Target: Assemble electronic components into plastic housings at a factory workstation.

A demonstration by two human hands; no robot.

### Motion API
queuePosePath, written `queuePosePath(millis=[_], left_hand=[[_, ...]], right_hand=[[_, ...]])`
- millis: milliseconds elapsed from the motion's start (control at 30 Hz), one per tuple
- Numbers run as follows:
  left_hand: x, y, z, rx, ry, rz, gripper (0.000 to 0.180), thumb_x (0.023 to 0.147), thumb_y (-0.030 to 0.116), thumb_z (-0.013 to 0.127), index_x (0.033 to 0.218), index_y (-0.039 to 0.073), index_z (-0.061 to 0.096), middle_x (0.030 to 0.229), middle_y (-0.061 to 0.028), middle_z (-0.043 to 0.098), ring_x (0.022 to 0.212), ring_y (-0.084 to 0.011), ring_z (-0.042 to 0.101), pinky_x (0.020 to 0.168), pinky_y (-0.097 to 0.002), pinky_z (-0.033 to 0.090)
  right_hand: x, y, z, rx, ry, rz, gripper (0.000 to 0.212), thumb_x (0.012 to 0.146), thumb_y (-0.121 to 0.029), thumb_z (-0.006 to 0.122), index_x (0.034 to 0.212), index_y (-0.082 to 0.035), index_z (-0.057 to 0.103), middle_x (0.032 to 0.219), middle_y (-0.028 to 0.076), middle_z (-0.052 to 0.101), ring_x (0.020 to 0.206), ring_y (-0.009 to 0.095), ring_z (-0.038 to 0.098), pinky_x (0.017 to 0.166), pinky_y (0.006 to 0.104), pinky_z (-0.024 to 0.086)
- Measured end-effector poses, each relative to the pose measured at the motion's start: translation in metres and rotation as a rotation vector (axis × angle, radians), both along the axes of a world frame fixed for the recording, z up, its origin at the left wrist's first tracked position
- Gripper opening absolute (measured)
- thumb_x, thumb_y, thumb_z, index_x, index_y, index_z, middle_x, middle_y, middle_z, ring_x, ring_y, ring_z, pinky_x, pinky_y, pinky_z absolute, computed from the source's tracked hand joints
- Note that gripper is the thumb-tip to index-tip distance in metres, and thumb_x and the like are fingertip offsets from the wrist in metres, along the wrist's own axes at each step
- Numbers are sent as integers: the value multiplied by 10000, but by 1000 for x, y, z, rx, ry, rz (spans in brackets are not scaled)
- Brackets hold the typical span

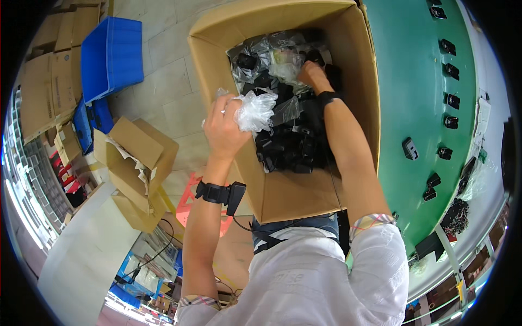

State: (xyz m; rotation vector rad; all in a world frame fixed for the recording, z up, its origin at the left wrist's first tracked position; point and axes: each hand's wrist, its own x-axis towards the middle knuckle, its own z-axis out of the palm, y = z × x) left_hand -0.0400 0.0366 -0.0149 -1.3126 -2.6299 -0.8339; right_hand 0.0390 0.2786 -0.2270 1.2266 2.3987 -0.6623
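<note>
A large open cardboard box [293, 198] stands in front of me, with many black plastic parts [293, 146] and clear plastic bags [285, 68] inside. My left hand [224, 126] is closed around a bunch of crumpled clear plastic bags [255, 111], held over the box's left wall. Deep in the box, toward its far right, my right hand [315, 77] has its fingers curled down among the contents. A dark piece [314, 56] shows just beyond those fingers; whether they grip it is hard to make out.
On the right, a green table [399, 98] carries a row of small black parts [451, 70] and a grey-and-black piece [410, 148]. Blue bins [111, 54], an open smaller carton [136, 163] and a red stool [190, 198] stand to the left. Flattened cardboard [51, 87] leans farther left.
</note>
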Motion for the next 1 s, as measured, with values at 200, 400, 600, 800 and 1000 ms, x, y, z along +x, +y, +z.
queuePosePath(millis=[200, 400, 600, 800, 1000], left_hand=[[0, -6, 5, -18, 4, 15, 268, 614, 134, 744, 829, 111, 586, 936, -40, 606, 785, -259, 619, 577, -354, 490], [2, -5, 1, 15, 4, -3, 282, 620, 158, 756, 841, 110, 586, 948, -50, 607, 781, -270, 619, 582, -352, 487], [1, -5, 1, 21, -9, -2, 285, 613, 146, 758, 833, 94, 584, 955, -62, 606, 801, -284, 616, 612, -365, 492], [1, 1, 1, 19, -24, -1, 278, 611, 129, 752, 832, 93, 586, 947, -58, 604, 800, -279, 612, 613, -363, 493], [1, -3, 2, -15, -6, 14, 281, 612, 146, 754, 830, 104, 582, 937, -45, 602, 789, -263, 611, 606, -365, 492]], right_hand=[[10, -7, 81, 42, 286, -101, 270, 812, -241, 571, 798, -2, 696, 854, 247, 654, 830, 413, 644, 751, 446, 533], [60, 10, 86, -57, 438, -127, 270, 820, -266, 585, 845, -16, 685, 797, 242, 628, 787, 407, 627, 698, 451, 514], [60, 0, 40, -7, 567, -289, 285, 786, -261, 584, 891, -17, 686, 891, 202, 662, 876, 376, 642, 775, 448, 504], [26, 30, -33, -123, -2, -94, 306, 742, -299, 569, 925, -97, 706, 987, 181, 668, 939, 351, 643, 820, 417, 502], [25, 4, 16, -88, 224, -185, 254, 754, -278, 615, 843, -65, 722, 865, 235, 655, 845, 364, 655, 745, 430, 517]])
